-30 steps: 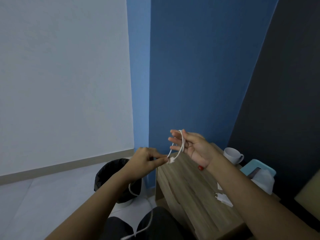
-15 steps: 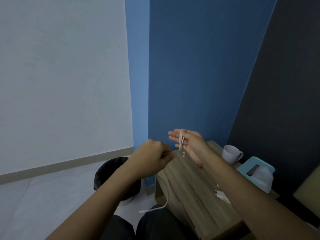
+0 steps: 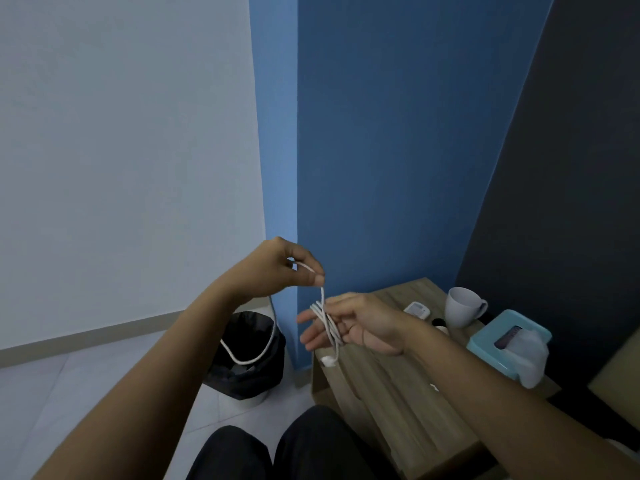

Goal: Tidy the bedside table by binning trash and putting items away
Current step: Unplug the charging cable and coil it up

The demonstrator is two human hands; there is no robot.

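Observation:
A white charging cable (image 3: 328, 323) is looped several times around the flat, spread fingers of my right hand (image 3: 349, 323), with its connector end dangling just below the palm. My left hand (image 3: 282, 268) is raised above and left of it, pinching the cable's free length between thumb and fingers; the slack hangs in a loop in front of the bin. Both hands hover over the left end of the wooden bedside table (image 3: 388, 386).
A black-lined trash bin (image 3: 247, 355) stands on the floor left of the table. On the table sit a white mug (image 3: 462, 306), a small white device (image 3: 417, 310), a teal tissue box (image 3: 509, 344) and a small white item (image 3: 433, 386). My knees are at the bottom.
My left hand rose and carried the cable up over my right hand, adding a turn around the fingers. The right hand dropped lower and flattened; the view tilted down slightly.

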